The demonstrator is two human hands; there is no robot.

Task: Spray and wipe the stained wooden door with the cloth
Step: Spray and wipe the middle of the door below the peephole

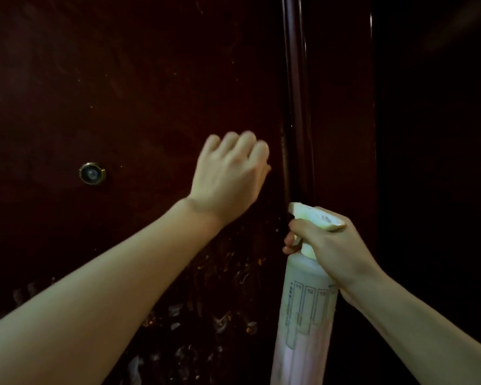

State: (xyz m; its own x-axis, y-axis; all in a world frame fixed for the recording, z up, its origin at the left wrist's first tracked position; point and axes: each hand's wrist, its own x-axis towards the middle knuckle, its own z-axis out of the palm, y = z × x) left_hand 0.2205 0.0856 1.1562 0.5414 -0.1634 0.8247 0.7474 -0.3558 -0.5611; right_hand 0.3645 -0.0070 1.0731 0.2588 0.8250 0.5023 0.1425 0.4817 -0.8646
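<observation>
Head view, looking at a dark red-brown wooden door (122,79) that fills the left and centre of the frame. A brass-rimmed peephole (92,173) sits in the door at mid-height, left of the hands. A glossy vertical moulding (297,107) runs down the door's right edge, with a darker panel (342,107) just beyond it and near-black shadow further right.

Left hand (231,176): raised against the door between the peephole and the moulding, seen from the back, with the fingers curled forward at the knuckles. The hand is motion-blurred; whether it has hold of anything cannot be told, and no cloth shows in it. The bare forearm enters from the lower left corner.

Right hand (325,245): wrapped round the neck of a pale spray bottle (306,315), with a finger hooked over the trigger (296,240). The white nozzle (295,208) points left and slightly up, close to the moulding at its lower part. The bottle hangs roughly upright, its translucent body printed with numbered columns, its base cut off by the lower edge of the frame.

Lower door, beneath the left forearm: pale streaks, smears and orange flecks (220,301) scattered across the wood, thickest toward the bottom centre. The upper door shows only faint specks.
</observation>
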